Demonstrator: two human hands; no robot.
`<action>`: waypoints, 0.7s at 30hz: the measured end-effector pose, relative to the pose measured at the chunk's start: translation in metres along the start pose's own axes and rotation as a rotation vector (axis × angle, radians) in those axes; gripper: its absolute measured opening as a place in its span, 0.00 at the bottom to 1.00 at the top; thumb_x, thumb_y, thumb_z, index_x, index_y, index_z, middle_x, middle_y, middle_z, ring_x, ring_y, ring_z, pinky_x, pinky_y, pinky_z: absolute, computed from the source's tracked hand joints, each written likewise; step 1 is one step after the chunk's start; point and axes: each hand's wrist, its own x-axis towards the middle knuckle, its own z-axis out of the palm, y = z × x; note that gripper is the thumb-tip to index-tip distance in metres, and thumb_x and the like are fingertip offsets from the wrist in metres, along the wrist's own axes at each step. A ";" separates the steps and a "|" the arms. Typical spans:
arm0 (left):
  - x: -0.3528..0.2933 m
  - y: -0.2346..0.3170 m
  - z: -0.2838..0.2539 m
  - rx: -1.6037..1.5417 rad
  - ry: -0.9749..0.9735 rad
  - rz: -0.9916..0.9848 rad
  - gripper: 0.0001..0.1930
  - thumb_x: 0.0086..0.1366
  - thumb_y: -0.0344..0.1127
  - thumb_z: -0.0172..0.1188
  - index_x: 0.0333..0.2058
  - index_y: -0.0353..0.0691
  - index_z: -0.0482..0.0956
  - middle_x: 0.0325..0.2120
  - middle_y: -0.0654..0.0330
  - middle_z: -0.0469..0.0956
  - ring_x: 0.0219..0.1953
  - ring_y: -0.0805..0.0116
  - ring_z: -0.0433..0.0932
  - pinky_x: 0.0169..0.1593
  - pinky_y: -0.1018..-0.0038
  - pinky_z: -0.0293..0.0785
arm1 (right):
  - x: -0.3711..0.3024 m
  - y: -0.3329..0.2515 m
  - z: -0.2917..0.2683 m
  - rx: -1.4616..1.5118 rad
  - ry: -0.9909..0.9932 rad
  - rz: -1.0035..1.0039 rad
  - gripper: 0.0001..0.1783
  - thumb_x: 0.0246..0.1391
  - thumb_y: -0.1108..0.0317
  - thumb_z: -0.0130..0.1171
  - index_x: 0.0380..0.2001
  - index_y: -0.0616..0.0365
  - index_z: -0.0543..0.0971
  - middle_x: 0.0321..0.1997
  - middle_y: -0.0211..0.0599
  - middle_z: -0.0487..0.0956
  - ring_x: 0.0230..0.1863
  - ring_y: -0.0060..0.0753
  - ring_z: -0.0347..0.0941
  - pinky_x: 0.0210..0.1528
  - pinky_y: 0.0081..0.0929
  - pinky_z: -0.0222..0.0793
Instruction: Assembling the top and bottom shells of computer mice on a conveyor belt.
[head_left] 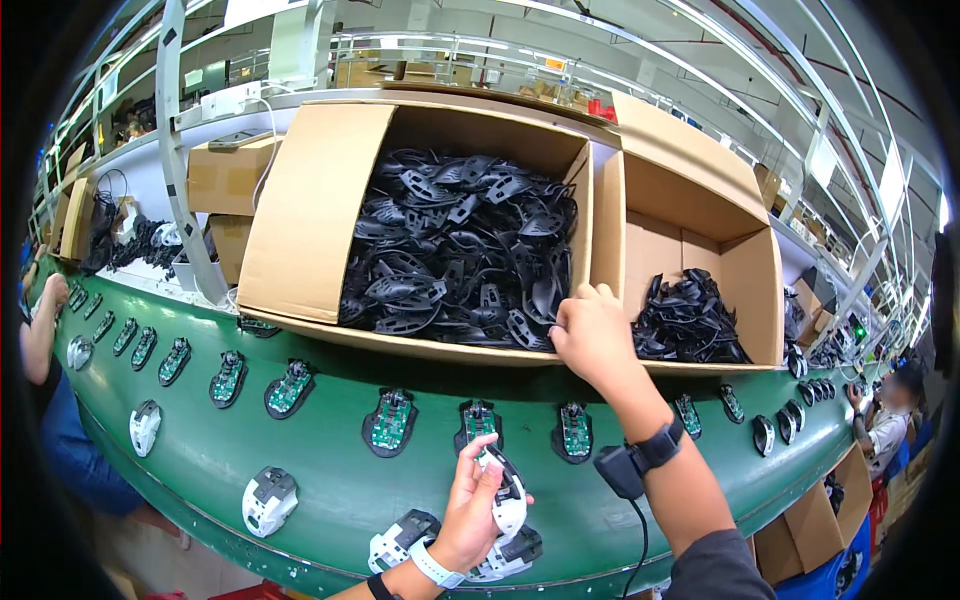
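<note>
My left hand (470, 515) is closed around a white-and-black computer mouse shell (512, 508), tilted up above the near side of the green work surface. Farther forward, my right hand (597, 335) is at the front right corner of a large cardboard box (290, 220). Its fingers are curled together, and whatever they may hold is hidden. Black plastic mouse parts (450, 240) fill that box in a loose heap. Below my left hand lie two more white-and-black mouse shells, one (405, 540) partly beside my wrist and another (515, 555) partly covered by it.
Mouse bases with green circuit boards (390, 422) run in a row along the green conveyor belt (330, 430). A smaller box (690, 215) holds black pieces (690, 315). A cable hangs from a black device (622, 470) at my right wrist. People (890, 410) sit at both ends.
</note>
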 end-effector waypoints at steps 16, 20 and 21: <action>-0.006 0.013 0.004 0.020 -0.017 0.059 0.32 0.68 0.25 0.57 0.68 0.47 0.58 0.49 0.55 0.73 0.48 0.62 0.78 0.54 0.65 0.77 | -0.172 -0.021 -0.054 1.544 -0.341 0.315 0.11 0.60 0.80 0.62 0.45 0.64 0.85 0.36 0.33 0.81 0.33 0.17 0.73 0.33 0.17 0.70; -0.005 0.011 0.003 0.205 -0.096 0.130 0.34 0.67 0.25 0.60 0.69 0.47 0.57 0.49 0.56 0.71 0.50 0.65 0.77 0.55 0.66 0.75 | -0.180 -0.021 -0.041 1.585 -0.350 0.472 0.15 0.58 0.81 0.64 0.50 0.67 0.81 0.41 0.35 0.80 0.39 0.20 0.76 0.41 0.19 0.75; -0.006 0.013 0.006 0.216 -0.126 0.097 0.34 0.67 0.25 0.61 0.69 0.46 0.58 0.50 0.57 0.71 0.50 0.66 0.76 0.56 0.67 0.75 | -0.179 -0.019 -0.039 1.586 -0.327 0.439 0.16 0.58 0.82 0.65 0.50 0.67 0.80 0.43 0.36 0.80 0.41 0.21 0.77 0.44 0.21 0.76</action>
